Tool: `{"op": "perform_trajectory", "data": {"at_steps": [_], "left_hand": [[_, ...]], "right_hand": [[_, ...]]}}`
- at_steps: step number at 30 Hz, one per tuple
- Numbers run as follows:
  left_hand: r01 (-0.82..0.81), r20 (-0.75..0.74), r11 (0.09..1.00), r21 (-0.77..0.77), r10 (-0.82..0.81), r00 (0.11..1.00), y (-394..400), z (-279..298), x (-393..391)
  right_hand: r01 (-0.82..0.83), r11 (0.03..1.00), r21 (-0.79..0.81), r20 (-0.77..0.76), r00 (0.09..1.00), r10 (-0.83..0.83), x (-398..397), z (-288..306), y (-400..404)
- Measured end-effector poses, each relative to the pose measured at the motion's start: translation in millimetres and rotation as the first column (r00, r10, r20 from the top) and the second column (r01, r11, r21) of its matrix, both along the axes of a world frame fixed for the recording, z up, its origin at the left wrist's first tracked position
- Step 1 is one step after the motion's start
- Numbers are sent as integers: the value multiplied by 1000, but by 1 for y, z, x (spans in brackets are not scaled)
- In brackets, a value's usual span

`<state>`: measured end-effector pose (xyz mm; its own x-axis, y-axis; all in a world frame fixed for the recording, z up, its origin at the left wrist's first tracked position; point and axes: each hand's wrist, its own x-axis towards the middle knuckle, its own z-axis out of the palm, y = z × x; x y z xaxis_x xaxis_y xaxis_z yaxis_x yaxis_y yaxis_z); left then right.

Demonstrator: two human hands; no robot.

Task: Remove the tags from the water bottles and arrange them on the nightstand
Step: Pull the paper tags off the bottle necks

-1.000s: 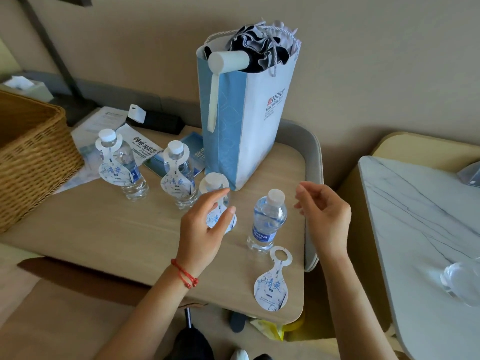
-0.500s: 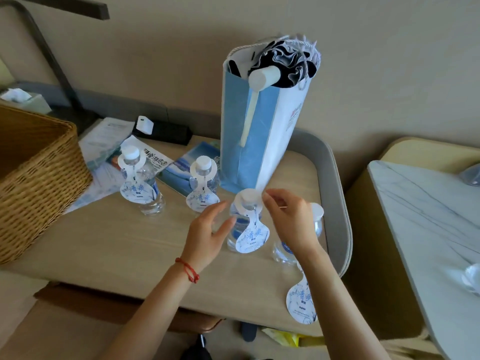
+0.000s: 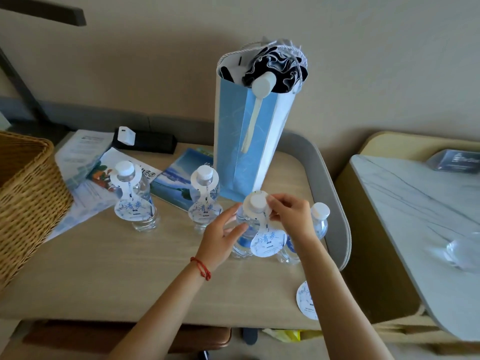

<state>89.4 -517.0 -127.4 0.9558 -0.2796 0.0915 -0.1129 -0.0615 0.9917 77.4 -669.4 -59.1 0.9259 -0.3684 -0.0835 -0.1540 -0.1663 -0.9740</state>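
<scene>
On the wooden tabletop (image 3: pixel 104 276), four water bottles stand in a loose row before a tall blue paper bag (image 3: pixel 249 141). The left hand (image 3: pixel 220 237) has its grip curled partly around the third bottle (image 3: pixel 244 229), touching its side. The right hand (image 3: pixel 288 214) pinches the ring of that bottle's tag (image 3: pixel 267 241) at the cap. A loose tag (image 3: pixel 306 300) lies near the tabletop's front edge. The fourth bottle (image 3: pixel 318 222) is bare; the first bottle (image 3: pixel 137 198) and second bottle (image 3: pixel 205 201) wear tags.
</scene>
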Motion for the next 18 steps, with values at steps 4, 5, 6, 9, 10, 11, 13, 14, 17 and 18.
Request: {"op": "perform_trajectory", "data": {"at_steps": [4, 5, 6, 9, 10, 11, 13, 14, 17, 18], "left_hand": [[10, 10, 1000, 6, -10, 1000, 1, -2, 0], [7, 11, 1000, 7, -7, 1000, 1, -2, 0], [5, 16, 1000, 9, -5, 1000, 1, -3, 1], [7, 27, 1000, 11, -8, 1000, 1, -3, 0], [7, 32, 1000, 10, -7, 999, 1, -3, 0], [5, 35, 1000, 7, -5, 999, 1, -3, 0], [2, 43, 1000, 15, -2, 999, 1, -3, 0], [0, 49, 1000, 22, -1, 999, 0, -3, 0], [0, 53, 1000, 29, -1, 999, 0, -2, 0], [0, 52, 1000, 30, -1, 999, 0, -2, -1]], "right_hand": [[-32, 999, -18, 62, 998, 33, 0, 8, 1], [-48, 999, -24, 75, 996, 49, -1, 9, 1], [-59, 998, -25, 86, 994, 61, -2, 10, 2], [-61, 998, -22, 118, 991, 63, -6, 8, 3], [-60, 998, -22, 132, 989, 62, -7, 8, 3], [-60, 998, -22, 142, 988, 63, -8, 7, 3], [-59, 998, -30, 151, 987, 63, -8, 7, 4], [-57, 998, -35, 151, 987, 62, -8, 6, 5], [-47, 998, -48, 156, 986, 54, -9, 5, 6], [-43, 998, -47, 162, 986, 50, -10, 5, 6]]}}
